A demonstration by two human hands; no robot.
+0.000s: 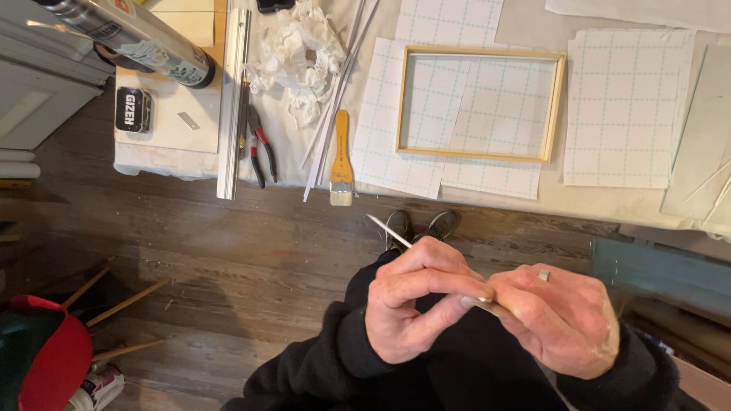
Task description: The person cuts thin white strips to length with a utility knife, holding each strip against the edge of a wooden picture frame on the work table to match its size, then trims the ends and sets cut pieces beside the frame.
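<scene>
Both hands, left hand [415,304] and right hand [560,320], sit close together at 6 o'clock, pinching 1 thin white strip [388,230] that pokes out toward 11. Straight ahead at 12: bare wood floor [251,251], open room, only the 2 shoes [421,226] in it. Beyond that the table edge [487,199] blocks, w/ a brush [341,161] overhanging it. Tabletop is crowded: wooden frame [480,103] on grid sheets at 12–1, pliers [260,144] and metal rail [231,106] at 11. At 9, sticks [122,304] and a red object [53,358] clutter the floor. At 3, a blue-grey panel [662,270] sits close to the right hand.
</scene>
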